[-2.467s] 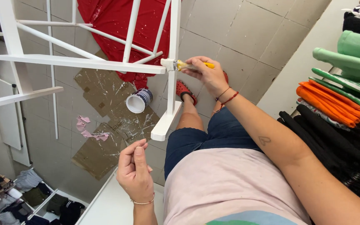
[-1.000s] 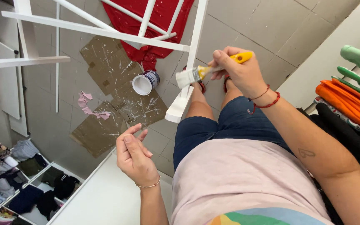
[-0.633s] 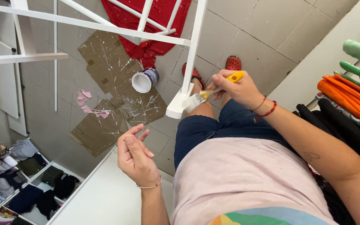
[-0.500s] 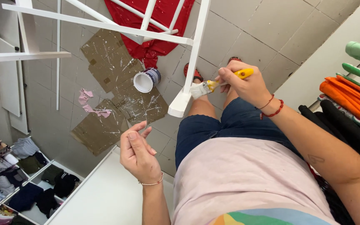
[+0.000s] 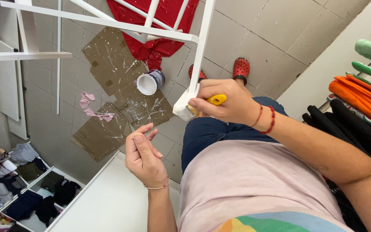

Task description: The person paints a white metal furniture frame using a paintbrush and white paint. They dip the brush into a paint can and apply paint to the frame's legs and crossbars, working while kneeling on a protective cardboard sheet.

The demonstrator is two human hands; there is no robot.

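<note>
Gripping a small paintbrush with a yellow plastic handle [image 5: 213, 100], the right hand [image 5: 226, 103] presses its bristles against the lower end of a white-painted wooden frame leg [image 5: 194, 81]. The left hand [image 5: 144, 157] hangs free, holding nothing, fingers loosely curled. On the floor lies paint-spattered brown cardboard [image 5: 121, 99] with a white paint cup [image 5: 150, 82].

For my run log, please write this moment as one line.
right hand: grips yellow-handled paintbrush at lower end of white wooden frame leg | left hand: empty, raised, fingers curled | white paint cup: on floor by splattered cardboard
</note>
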